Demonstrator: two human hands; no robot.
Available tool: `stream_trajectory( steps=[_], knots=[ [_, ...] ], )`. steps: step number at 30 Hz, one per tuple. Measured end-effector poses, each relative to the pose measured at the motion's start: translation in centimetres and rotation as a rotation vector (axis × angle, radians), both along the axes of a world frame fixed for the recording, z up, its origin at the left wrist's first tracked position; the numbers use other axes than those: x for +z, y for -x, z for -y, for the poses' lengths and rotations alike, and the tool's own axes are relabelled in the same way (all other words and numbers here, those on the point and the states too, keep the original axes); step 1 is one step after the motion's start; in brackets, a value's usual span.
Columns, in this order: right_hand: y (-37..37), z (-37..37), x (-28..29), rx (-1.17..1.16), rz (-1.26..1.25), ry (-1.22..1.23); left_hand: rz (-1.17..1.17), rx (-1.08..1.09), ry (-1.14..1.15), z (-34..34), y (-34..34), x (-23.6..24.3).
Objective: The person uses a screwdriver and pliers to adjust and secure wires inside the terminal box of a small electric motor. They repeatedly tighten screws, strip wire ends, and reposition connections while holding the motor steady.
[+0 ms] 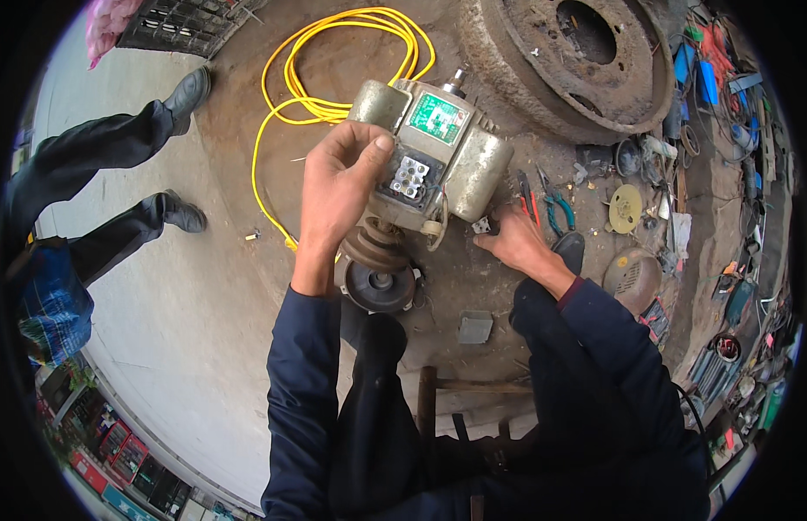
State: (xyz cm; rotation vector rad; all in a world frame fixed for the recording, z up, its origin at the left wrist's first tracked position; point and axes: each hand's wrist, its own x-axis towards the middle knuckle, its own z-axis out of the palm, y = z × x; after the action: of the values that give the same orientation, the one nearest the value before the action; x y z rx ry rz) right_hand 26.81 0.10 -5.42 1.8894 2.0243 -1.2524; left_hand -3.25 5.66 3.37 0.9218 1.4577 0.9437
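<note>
An electric motor (479,169) with a green label plate lies on the ground in front of me. In its uncovered terminal box sits a pale terminal block (409,177) with several metal posts. My left hand (341,178) is just left of that block, thumb and forefinger pinched together; whatever they hold, if anything, is too small to make out. Beside the motor's lower right corner, my right hand (518,241) pinches a small metal piece (482,226). A grooved pulley (375,247) is at the motor's near end, above a dark round housing (379,288).
Behind the motor loops a yellow cable (286,74). A large rusty wheel rim (516,78) lies at the far right. Pliers (558,208) and other tools are right of my right hand. A square cover plate (475,327) lies between my feet. Another person's legs (117,143) are at left.
</note>
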Motion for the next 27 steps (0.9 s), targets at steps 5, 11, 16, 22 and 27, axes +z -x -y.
stream_trajectory(
  steps=[5,11,16,22,27],
  knots=[
    [-1.3,-2.2,3.2,-0.099,-0.042,-0.055,-0.011,-0.004,-0.024,0.2,-0.2,-0.1],
    [1.4,-6.9,11.2,0.003,-0.428,-0.284,0.016,0.012,-0.059,0.6,-0.1,-0.1],
    [5.5,-8.5,11.9,0.203,-0.476,-0.36,0.028,0.014,-0.074,1.6,-0.4,0.5],
    [6.1,-8.8,11.3,0.3,-0.436,-0.349,-0.121,0.025,-0.214,3.5,-1.0,0.6],
    [5.9,-8.8,11.9,0.308,-0.389,-0.367,-0.64,0.212,-0.592,6.0,-2.0,0.1]
  ],
)
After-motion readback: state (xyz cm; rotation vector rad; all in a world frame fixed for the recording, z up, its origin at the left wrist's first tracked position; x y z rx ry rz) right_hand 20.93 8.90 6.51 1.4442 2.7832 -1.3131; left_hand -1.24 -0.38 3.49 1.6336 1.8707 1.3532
